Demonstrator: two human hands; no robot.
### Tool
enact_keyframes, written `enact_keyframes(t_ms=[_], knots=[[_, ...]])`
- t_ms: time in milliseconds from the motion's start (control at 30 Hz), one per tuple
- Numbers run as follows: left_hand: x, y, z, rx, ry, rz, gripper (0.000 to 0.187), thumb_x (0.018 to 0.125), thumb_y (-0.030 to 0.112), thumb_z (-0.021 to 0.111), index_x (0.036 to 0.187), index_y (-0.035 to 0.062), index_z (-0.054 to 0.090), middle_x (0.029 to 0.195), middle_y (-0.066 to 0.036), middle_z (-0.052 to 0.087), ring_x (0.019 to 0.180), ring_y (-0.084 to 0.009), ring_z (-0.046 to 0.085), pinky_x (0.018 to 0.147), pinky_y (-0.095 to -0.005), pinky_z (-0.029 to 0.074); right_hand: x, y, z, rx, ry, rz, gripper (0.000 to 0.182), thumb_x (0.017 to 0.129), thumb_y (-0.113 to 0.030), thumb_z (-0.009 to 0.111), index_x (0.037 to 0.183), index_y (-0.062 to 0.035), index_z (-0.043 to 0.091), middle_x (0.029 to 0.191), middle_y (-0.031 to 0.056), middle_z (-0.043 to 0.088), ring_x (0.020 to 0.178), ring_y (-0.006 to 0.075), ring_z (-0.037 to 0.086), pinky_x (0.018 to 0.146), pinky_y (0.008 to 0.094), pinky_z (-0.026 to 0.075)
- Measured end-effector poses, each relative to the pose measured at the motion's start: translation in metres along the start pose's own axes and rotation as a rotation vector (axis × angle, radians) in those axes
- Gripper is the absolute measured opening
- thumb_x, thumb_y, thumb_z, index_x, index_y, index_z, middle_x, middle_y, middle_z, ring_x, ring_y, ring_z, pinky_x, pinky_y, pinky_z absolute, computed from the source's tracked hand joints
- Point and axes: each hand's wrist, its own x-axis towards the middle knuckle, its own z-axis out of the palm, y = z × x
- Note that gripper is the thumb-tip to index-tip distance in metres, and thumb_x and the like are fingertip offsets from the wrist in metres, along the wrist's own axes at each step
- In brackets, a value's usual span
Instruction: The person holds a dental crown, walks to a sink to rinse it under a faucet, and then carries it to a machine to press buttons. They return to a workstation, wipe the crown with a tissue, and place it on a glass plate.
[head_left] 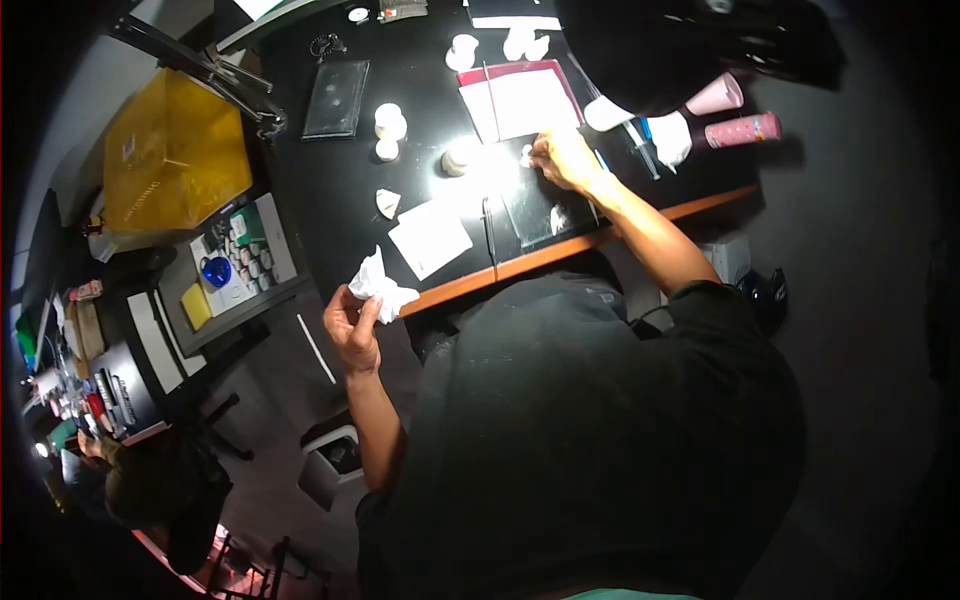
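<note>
My left hand (354,330) pinches a crumpled white tissue (378,287) at the near left corner of the black desk (350,180). Over the lit part of the desk, my right hand (563,160) has its fingertips closed on a small white piece (526,156), too overexposed to identify. Below that hand lies a dark glassy panel (535,215). A white sheet (430,238) lies between my hands, with a thin black tool (489,235) beside it. Just left of the bright glare stands a small round jar (457,160). Beyond my right hand, white paper rests on a red folder (552,68).
White containers (390,122) and a black tray (336,100) are at the back left. A pink cup (716,94), pink bottle (743,130) and syringe (641,150) lie at right. A yellow box (178,150) is left of the desk; another person (150,480) works at lower left.
</note>
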Motion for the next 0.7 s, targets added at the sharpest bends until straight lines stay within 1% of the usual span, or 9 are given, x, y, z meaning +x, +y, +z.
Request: enact_keyframes(t_ms=[67, 200, 233, 333, 367, 400, 500, 533, 700], knots=[[0.022, -0.011, 0.022, -0.083, 0.01, 0.071, 0.012, 0.082, -0.002, 0.062, 0.094, -0.0019, 0.062, 0.086, -0.005, 0.065, 0.078, -0.0094, 0.059, 0.075, -0.0233, 0.044, -0.001, -0.005, -0.007, -0.467, 0.127, -0.587, 0.006, 0.074, 0.003, 0.069, 0.08, 0.0007, 0.069, 0.073, 0.013, 0.064, 0.066, 0.0264, 0.064, 0.06, 0.0331, 0.05], [0.045, -0.025, 0.064, -0.191, -0.011, 0.237, 0.022, 0.081, -0.005, 0.059, 0.103, -0.005, 0.06, 0.091, -0.007, 0.066, 0.082, -0.0108, 0.061, 0.079, -0.0237, 0.046, -0.006, -0.012, -0.012, -0.43, 0.046, -0.521, 0.01, 0.07, 0.002, 0.069, 0.08, -0.0002, 0.071, 0.079, 0.0136, 0.065, 0.077, 0.0304, 0.066, 0.07, 0.0371, 0.053], [0.049, -0.032, 0.072, -0.189, -0.007, 0.273, 0.022, 0.081, -0.006, 0.059, 0.103, -0.0052, 0.06, 0.091, -0.007, 0.066, 0.082, -0.0109, 0.061, 0.079, -0.0236, 0.046, -0.003, -0.009, -0.013, -0.458, 0.038, -0.586, 0.007, 0.073, 0.001, 0.071, 0.079, -0.0001, 0.071, 0.077, 0.0119, 0.067, 0.072, 0.0259, 0.067, 0.065, 0.0325, 0.053], [0.054, -0.05, 0.087, -0.155, 0.009, 0.365, 0.022, 0.079, -0.007, 0.059, 0.101, -0.006, 0.06, 0.089, -0.008, 0.065, 0.082, -0.0115, 0.061, 0.078, -0.0227, 0.045, -0.002, -0.004, -0.015, -0.473, 0.029, -0.648, 0.005, 0.074, 0.0, 0.071, 0.079, 0.0, 0.071, 0.077, 0.0119, 0.067, 0.071, 0.0258, 0.067, 0.064, 0.0326, 0.053], [0.051, -0.059, 0.089, -0.161, 0.028, 0.424, 0.022, 0.079, -0.008, 0.058, 0.102, -0.0062, 0.06, 0.091, -0.008, 0.065, 0.083, -0.0122, 0.061, 0.079, -0.0233, 0.045, -0.001, -0.002, -0.016, -0.435, 0.015, -0.662, 0.005, 0.074, -0.002, 0.07, 0.078, 0.001, 0.07, 0.076, 0.0148, 0.067, 0.071, 0.0316, 0.066, 0.066, 0.0374, 0.053], [0.048, -0.068, 0.091, -0.163, 0.043, 0.487, 0.023, 0.079, -0.009, 0.057, 0.102, -0.0065, 0.06, 0.092, -0.009, 0.065, 0.085, -0.0129, 0.061, 0.08, -0.0238, 0.045, 0.002, 0.002, -0.018, -0.452, 0.011, -0.698, 0.005, 0.076, -0.003, 0.073, 0.079, -0.0003, 0.071, 0.075, 0.0116, 0.067, 0.067, 0.0237, 0.066, 0.061, 0.0321, 0.052], [0.034, -0.088, 0.09, -0.192, 0.031, 0.683, 0.033, 0.078, -0.013, 0.053, 0.109, -0.0067, 0.06, 0.11, -0.017, 0.064, 0.101, -0.0232, 0.062, 0.093, -0.0337, 0.049, 0.003, 0.01, -0.025, -0.344, 0.024, -0.657, 0.006, 0.08, -0.006, 0.075, 0.084, -0.0014, 0.072, 0.075, 0.0078, 0.068, 0.063, 0.0117, 0.061, 0.056, 0.0275, 0.047], [0.027, -0.094, 0.086, -0.174, 0.047, 0.707, 0.037, 0.077, -0.013, 0.053, 0.113, -0.0062, 0.059, 0.116, -0.018, 0.062, 0.107, -0.0275, 0.061, 0.098, -0.0381, 0.048, -0.001, 0.009, -0.03, -0.332, 0.04, -0.703, 0.008, 0.08, -0.007, 0.076, 0.086, -0.0026, 0.073, 0.077, 0.007, 0.069, 0.066, 0.0111, 0.063, 0.057, 0.0261, 0.049], [-0.031, -0.105, 0.103, -0.215, 0.15, 0.707, 0.036, 0.08, -0.007, 0.055, 0.116, -0.0072, 0.059, 0.115, -0.017, 0.062, 0.105, -0.0256, 0.062, 0.096, -0.0379, 0.049, -0.018, 0.021, -0.046, -0.358, 0.103, -0.828, 0.013, 0.081, -0.014, 0.075, 0.089, -0.0037, 0.074, 0.083, 0.0099, 0.071, 0.073, 0.0156, 0.068, 0.063, 0.0271, 0.053]])
